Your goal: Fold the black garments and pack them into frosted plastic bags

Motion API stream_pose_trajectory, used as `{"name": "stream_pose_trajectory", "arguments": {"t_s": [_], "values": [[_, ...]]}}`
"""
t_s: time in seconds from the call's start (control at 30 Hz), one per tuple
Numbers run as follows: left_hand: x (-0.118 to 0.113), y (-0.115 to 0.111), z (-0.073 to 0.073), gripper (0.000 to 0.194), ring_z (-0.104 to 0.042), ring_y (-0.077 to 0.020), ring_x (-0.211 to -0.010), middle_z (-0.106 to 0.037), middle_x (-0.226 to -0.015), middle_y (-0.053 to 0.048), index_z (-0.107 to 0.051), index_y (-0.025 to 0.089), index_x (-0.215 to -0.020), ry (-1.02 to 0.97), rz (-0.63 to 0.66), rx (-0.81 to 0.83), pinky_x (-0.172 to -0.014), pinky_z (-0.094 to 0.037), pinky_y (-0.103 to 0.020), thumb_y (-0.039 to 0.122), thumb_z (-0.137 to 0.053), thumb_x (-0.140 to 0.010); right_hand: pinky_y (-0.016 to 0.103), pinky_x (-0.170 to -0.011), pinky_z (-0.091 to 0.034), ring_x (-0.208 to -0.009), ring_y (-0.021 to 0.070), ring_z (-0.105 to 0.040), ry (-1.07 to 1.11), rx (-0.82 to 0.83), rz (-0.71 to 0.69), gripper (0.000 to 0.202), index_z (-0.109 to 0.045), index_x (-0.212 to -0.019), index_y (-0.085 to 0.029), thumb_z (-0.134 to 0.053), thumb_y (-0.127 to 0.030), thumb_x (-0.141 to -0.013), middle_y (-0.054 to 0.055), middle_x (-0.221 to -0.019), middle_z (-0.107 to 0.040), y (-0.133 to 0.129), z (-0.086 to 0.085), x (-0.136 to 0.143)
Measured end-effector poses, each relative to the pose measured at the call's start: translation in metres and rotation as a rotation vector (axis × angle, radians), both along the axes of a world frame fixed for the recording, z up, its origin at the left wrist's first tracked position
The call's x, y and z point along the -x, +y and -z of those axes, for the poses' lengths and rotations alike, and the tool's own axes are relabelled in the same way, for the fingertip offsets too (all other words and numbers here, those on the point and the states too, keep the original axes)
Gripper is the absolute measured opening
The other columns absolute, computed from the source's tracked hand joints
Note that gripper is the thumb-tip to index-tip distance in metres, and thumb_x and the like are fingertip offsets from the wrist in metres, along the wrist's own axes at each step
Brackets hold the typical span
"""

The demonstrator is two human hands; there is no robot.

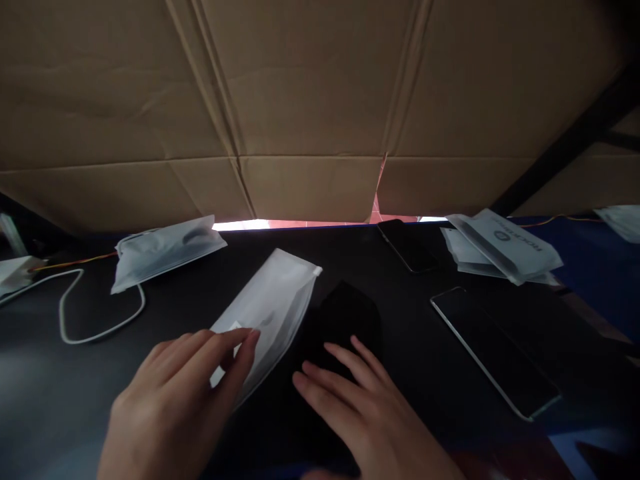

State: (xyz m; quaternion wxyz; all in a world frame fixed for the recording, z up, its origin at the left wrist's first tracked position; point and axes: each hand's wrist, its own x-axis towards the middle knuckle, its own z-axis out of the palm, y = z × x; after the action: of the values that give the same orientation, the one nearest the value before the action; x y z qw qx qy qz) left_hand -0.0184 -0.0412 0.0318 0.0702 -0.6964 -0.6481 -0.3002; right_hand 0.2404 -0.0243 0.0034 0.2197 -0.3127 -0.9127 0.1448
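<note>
A translucent white zip pouch [280, 293] lies slanted on the black table in front of me. My left hand [180, 393] is over its near end, thumb and forefinger pinched together; whatever may be between the fingertips is too small to make out. My right hand [355, 400] hovers or rests just right of the pouch, fingers spread, near a dark shape that looks like a black object or shadow. Further right lies a large dark phone [495, 353] with a pale edge, and a smaller black phone [407, 245] sits behind it.
On the back left is another filled pouch [167, 253], beside a looped white cable [63, 313] and a white block [20, 273]. Stacked printed pouches [510, 247] lie at the back right. A cardboard wall [310, 87] stands behind the black table [175, 313].
</note>
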Motion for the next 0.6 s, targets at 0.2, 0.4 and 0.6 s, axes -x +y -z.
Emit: {"name": "stream_pose_trajectory", "arguments": {"t_s": [0.2, 0.4, 0.6], "values": [[-0.005, 0.016, 0.003, 0.022, -0.064, -0.0195, -0.071, -0.072, -0.078, 0.004, -0.068, 0.026, -0.092, 0.147, 0.233, -0.006, -0.079, -0.041, -0.039, 0.027, -0.056, -0.11, 0.038, -0.105, -0.063, -0.126, 0.0251, -0.077, 0.052, -0.231, 0.049, 0.026, -0.075, -0.132, -0.022, -0.068, -0.031, -0.109, -0.004, -0.137, -0.081, -0.011, 0.017, -0.014], [-0.027, 0.028, 0.017, 0.03, -0.066, -0.0199, -0.072, -0.066, -0.073, 0.003, -0.056, 0.025, -0.076, 0.103, 0.408, 0.179, -0.076, -0.049, -0.037, 0.019, -0.052, -0.105, 0.028, -0.088, -0.067, -0.102, 0.0171, -0.084, 0.475, -0.127, 0.315, 0.041, -0.072, -0.133, -0.024, -0.053, -0.006, -0.101, -0.002, -0.118, -0.086, -0.02, 0.012, -0.02], [-0.047, 0.026, 0.024, 0.027, -0.071, -0.0183, -0.071, -0.064, -0.075, 0.003, -0.052, 0.026, -0.08, 0.016, 0.45, 0.217, -0.107, -0.057, -0.052, 0.014, -0.046, -0.103, 0.032, -0.091, -0.065, -0.11, 0.0205, -0.081, 0.624, -0.176, 0.442, 0.042, -0.072, -0.134, -0.026, -0.054, -0.009, -0.1, 0.0, -0.122, -0.085, -0.019, 0.011, -0.006]]}}
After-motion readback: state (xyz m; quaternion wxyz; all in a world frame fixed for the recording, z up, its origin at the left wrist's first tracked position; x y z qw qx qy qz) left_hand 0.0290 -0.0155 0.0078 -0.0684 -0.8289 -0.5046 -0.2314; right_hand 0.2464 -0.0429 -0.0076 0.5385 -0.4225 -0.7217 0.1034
